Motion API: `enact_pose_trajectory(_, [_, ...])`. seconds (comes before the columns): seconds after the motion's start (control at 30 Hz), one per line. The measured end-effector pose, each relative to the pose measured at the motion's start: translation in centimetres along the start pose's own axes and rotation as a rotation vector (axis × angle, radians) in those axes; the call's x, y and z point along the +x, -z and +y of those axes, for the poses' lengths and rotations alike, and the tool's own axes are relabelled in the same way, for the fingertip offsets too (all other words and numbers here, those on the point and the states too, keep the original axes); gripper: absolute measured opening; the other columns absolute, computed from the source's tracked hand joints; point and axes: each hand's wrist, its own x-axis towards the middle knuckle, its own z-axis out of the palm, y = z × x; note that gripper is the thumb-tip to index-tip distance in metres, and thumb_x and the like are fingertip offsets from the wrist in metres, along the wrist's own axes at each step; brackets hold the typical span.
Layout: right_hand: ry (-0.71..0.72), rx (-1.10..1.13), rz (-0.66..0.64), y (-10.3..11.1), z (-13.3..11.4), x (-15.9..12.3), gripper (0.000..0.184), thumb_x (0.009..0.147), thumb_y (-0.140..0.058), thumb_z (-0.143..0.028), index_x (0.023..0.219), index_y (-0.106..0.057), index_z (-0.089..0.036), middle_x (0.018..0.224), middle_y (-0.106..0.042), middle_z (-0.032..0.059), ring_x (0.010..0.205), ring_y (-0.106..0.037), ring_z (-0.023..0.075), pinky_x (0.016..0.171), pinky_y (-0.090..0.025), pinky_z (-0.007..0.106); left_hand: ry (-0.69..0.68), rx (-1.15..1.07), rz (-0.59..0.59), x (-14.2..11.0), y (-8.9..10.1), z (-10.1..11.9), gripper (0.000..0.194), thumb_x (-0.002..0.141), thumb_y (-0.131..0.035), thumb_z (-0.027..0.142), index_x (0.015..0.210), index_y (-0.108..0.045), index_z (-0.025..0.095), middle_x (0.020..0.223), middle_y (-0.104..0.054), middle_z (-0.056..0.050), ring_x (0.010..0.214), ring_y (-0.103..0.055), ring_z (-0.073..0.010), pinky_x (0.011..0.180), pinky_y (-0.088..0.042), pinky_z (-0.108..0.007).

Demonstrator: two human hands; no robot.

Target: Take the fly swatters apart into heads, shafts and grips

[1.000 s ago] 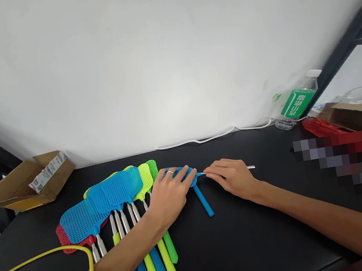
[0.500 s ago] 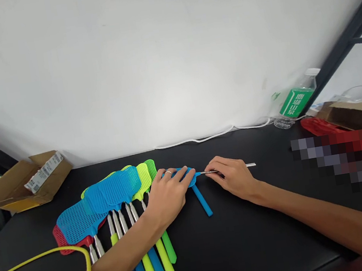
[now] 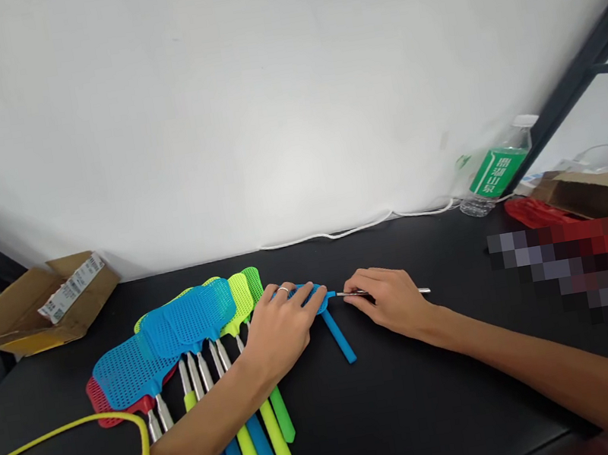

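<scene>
My left hand [image 3: 282,325] lies flat, fingers spread, on a blue fly-swatter head [image 3: 315,296] on the black table [image 3: 423,393]. My right hand [image 3: 388,300] pinches a thin metal rod [image 3: 423,290] whose tip meets the neck of that blue head. A loose blue plastic handle [image 3: 338,336] lies just below the head, between my hands. To the left sits a fanned pile of finished fly swatters [image 3: 182,331], blue, lime green and red, with metal shafts and coloured handles pointing toward me.
An open cardboard box [image 3: 33,305] sits at the far left. A yellow cable [image 3: 82,432] loops over the front left of the table. A white cable [image 3: 351,231] runs along the wall. A green-labelled water bottle [image 3: 494,170], red items and brown cardboard [image 3: 598,192] are at the right.
My right hand has tilted the metal rod slightly, its free end dropping a little lower; its tip stays at the blue head's neck. My left hand stays pressed on the head.
</scene>
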Motion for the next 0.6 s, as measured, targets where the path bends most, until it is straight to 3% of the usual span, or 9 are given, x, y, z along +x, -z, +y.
enact_pose_trajectory(0.17, [-0.032,0.084,0.004,0.09,0.38,0.07,0.015,0.093,-0.054,-0.011,0.092,-0.063,-0.022,0.086,-0.071,-0.0003,0.068,-0.06,0.0136,0.063,-0.038,0.026,0.022,-0.011,0.021,-0.06,-0.12,-0.17,0.05,0.089,-0.05,0.003,0.133,-0.063,0.022,0.129,-0.072,-0.008,0.108,-0.069,-0.0292,0.09,-0.05,-0.045])
enact_pose_trajectory(0.3, [-0.051,0.102,-0.002,-0.11,0.35,0.06,0.01,0.097,-0.061,-0.029,0.101,-0.068,-0.024,0.085,-0.073,0.0003,0.07,-0.065,0.0146,0.063,-0.037,0.026,0.02,0.01,0.012,-0.03,-0.04,-0.1,0.051,0.088,-0.051,0.002,0.133,-0.063,0.023,0.129,-0.072,-0.007,0.107,-0.068,-0.0288,0.089,-0.05,-0.044])
enact_pose_trajectory(0.47, [-0.053,0.022,0.01,0.14,0.08,0.03,0.039,0.099,-0.054,-0.044,0.069,-0.063,-0.02,0.06,-0.062,-0.001,0.054,-0.054,0.0123,0.057,-0.029,0.027,0.025,-0.003,0.003,-0.03,0.0,-0.08,0.052,0.087,-0.051,0.002,0.133,-0.062,0.022,0.129,-0.072,-0.007,0.107,-0.068,-0.0294,0.089,-0.051,-0.045])
enact_pose_trajectory(0.6, [-0.061,0.048,0.015,0.3,-0.03,-0.02,0.038,0.09,-0.056,-0.039,0.057,-0.053,-0.019,0.05,-0.05,-0.0033,0.046,-0.042,0.0101,0.054,-0.026,0.028,0.019,-0.012,0.007,-0.09,-0.02,-0.13,0.051,0.088,-0.051,0.002,0.134,-0.062,0.021,0.13,-0.072,-0.007,0.107,-0.068,-0.0302,0.088,-0.051,-0.046])
